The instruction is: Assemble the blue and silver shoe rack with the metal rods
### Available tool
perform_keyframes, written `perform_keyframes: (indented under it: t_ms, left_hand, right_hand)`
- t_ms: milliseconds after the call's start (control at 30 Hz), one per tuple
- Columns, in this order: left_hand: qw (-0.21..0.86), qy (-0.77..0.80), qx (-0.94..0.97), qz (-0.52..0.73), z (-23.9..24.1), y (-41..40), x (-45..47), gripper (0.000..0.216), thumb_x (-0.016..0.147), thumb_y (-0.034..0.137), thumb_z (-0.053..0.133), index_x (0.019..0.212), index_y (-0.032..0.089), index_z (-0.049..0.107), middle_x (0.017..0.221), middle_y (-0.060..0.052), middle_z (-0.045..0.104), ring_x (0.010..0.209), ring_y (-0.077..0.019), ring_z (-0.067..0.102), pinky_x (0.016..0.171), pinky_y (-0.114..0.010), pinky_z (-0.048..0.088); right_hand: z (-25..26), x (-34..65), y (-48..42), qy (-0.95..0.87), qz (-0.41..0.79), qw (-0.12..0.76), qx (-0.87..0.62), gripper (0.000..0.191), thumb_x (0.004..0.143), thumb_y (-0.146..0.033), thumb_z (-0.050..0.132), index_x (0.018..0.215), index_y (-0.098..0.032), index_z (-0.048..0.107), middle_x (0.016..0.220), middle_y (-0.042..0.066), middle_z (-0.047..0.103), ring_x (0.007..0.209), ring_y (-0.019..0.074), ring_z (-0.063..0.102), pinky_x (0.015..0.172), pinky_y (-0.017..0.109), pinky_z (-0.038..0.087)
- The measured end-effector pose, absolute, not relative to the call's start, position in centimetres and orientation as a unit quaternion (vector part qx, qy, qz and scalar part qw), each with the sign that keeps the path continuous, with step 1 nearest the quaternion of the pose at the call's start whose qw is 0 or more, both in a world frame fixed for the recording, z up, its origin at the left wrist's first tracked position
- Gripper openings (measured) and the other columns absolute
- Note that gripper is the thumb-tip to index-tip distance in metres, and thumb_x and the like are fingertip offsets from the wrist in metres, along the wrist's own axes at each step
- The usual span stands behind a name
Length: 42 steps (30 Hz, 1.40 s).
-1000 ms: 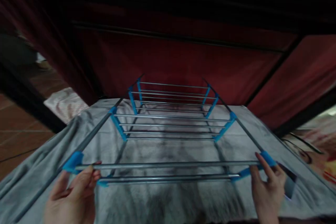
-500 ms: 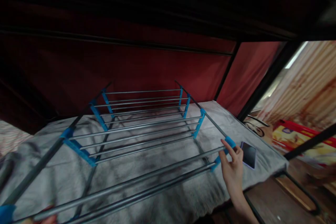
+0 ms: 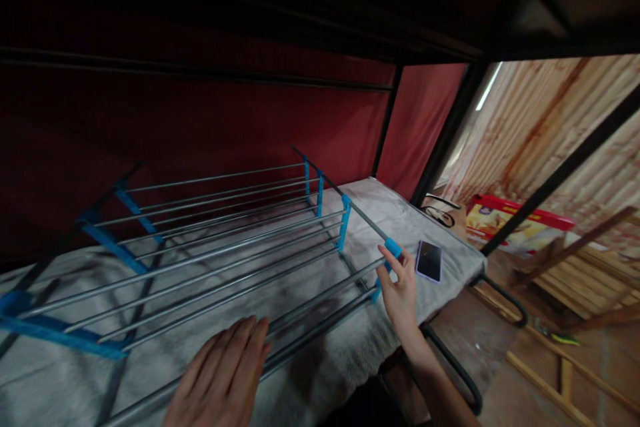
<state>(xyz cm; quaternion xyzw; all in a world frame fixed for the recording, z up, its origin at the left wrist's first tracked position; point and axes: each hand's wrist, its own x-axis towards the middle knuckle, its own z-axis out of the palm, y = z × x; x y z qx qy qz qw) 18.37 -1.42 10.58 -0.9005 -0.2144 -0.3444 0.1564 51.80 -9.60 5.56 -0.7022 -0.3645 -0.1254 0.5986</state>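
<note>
A rack of grey metal tubes with blue plastic connectors lies on a grey blanket. At its near right corner, my right hand pinches the end of the nearest tube beside a blue connector, thumb and forefinger on either side of the tube. My left hand is over the same near tube, back of the hand up, fingers stretched out side by side. It hides part of that tube; whether the palm presses on it cannot be seen.
A phone lies on the blanket right of the rack. A dark metal frame and red cloth enclose the bed. Beyond are a red-yellow box, wooden slats and a corrugated wall.
My view has turned right, so the rack appears farther left. My left hand has moved from the near left corner rightward along the near tube. My right hand stays at its corner.
</note>
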Motion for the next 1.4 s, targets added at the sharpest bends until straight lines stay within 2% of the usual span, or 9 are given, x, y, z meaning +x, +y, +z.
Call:
perform_keyframes:
  t_ms: [133, 200, 267, 400, 533, 800, 1000, 1167, 1400]
  left_hand:
    - [0.217, -0.215, -0.915, -0.263, 10.3, -0.7, 20.2, 0.051, 0.091, 0.002, 0.042, 0.139, 0.015, 0.052, 0.108, -0.009, 0.071, 0.091, -0.0188, 0.065, 0.088, -0.035, 0.045]
    - [0.223, -0.209, -0.917, -0.259, 10.2, -0.5, 20.0, 0.053, 0.090, 0.000, 0.043, 0.139, 0.015, 0.052, 0.105, -0.008, 0.071, 0.088, -0.0186, 0.065, 0.087, -0.036, 0.045]
    - [0.218, -0.197, -0.918, -0.265, 10.2, -0.5, 19.7, 0.052, 0.090, 0.001, 0.044, 0.139, 0.016, 0.052, 0.104, -0.008, 0.071, 0.088, -0.0188, 0.065, 0.087, -0.036, 0.044]
    - [0.205, -0.218, -0.913, -0.276, 10.2, -0.7, 19.7, 0.051, 0.090, 0.003, 0.047, 0.138, 0.019, 0.054, 0.101, -0.007, 0.071, 0.085, -0.0189, 0.064, 0.086, -0.035, 0.044]
    - [0.202, -0.220, -0.913, -0.277, 10.2, -0.9, 20.0, 0.051, 0.090, 0.003, 0.047, 0.138, 0.019, 0.054, 0.099, -0.006, 0.070, 0.084, -0.0188, 0.063, 0.085, -0.035, 0.044]
    - [0.211, -0.216, -0.906, -0.296, 10.9, -1.2, 20.5, 0.050, 0.091, 0.003, 0.042, 0.138, 0.017, 0.052, 0.093, -0.006, 0.070, 0.079, -0.0175, 0.063, 0.082, -0.034, 0.043]
    - [0.210, -0.221, -0.906, -0.295, 11.0, -1.3, 20.7, 0.051, 0.089, 0.003, 0.045, 0.137, 0.019, 0.053, 0.092, -0.005, 0.070, 0.076, -0.0177, 0.062, 0.081, -0.034, 0.043]
    - [0.209, -0.223, -0.906, -0.293, 10.7, -1.1, 20.6, 0.050, 0.089, 0.003, 0.047, 0.136, 0.019, 0.054, 0.094, -0.004, 0.070, 0.077, -0.0170, 0.062, 0.083, -0.034, 0.043]
    - [0.204, -0.219, -0.910, -0.288, 10.8, -1.0, 20.0, 0.048, 0.090, 0.003, 0.046, 0.134, 0.018, 0.056, 0.096, -0.005, 0.070, 0.078, -0.0166, 0.062, 0.082, -0.034, 0.043]
  right_hand:
    - [6.0, 51.9, -10.1, -0.369, -0.087, 0.601, -0.704, 0.040, 0.093, -0.039, 0.056, 0.131, -0.029, 0.062, 0.133, 0.008, 0.054, 0.126, 0.0231, 0.050, 0.111, 0.046, 0.038]
    - [6.0, 52.0, -10.3, -0.349, -0.064, 0.631, -0.690, 0.052, 0.093, -0.039, 0.056, 0.144, -0.029, 0.049, 0.140, 0.009, 0.053, 0.128, 0.0231, 0.051, 0.112, 0.047, 0.038]
    - [6.0, 52.3, -10.3, -0.325, -0.048, 0.661, -0.675, 0.059, 0.092, -0.040, 0.056, 0.149, -0.027, 0.042, 0.144, 0.010, 0.053, 0.127, 0.0235, 0.053, 0.111, 0.048, 0.040]
    - [5.6, 52.8, -10.2, -0.313, -0.053, 0.660, -0.680, 0.055, 0.089, -0.041, 0.058, 0.141, -0.022, 0.051, 0.140, 0.012, 0.058, 0.124, 0.0259, 0.056, 0.110, 0.050, 0.041]
    - [5.5, 52.9, -10.1, -0.310, -0.056, 0.653, -0.689, 0.054, 0.088, -0.041, 0.058, 0.138, -0.021, 0.054, 0.137, 0.012, 0.060, 0.121, 0.0257, 0.058, 0.109, 0.050, 0.042]
    - [5.3, 52.5, -9.9, -0.325, -0.080, 0.644, -0.688, 0.058, 0.088, -0.038, 0.057, 0.143, -0.021, 0.048, 0.143, 0.012, 0.056, 0.130, 0.0244, 0.053, 0.113, 0.050, 0.039]
    - [5.1, 52.1, -9.6, -0.321, -0.102, 0.626, -0.703, 0.058, 0.089, -0.036, 0.054, 0.144, -0.020, 0.046, 0.144, 0.014, 0.054, 0.133, 0.0252, 0.050, 0.114, 0.050, 0.037]
    - [5.4, 51.3, -9.3, -0.330, -0.124, 0.604, -0.715, 0.060, 0.090, -0.032, 0.050, 0.148, -0.020, 0.041, 0.144, 0.015, 0.052, 0.134, 0.0242, 0.048, 0.112, 0.047, 0.039]
    - [5.8, 50.6, -9.2, -0.334, -0.129, 0.602, -0.714, 0.058, 0.090, -0.031, 0.048, 0.147, -0.020, 0.041, 0.140, 0.014, 0.054, 0.131, 0.0247, 0.049, 0.111, 0.047, 0.038]
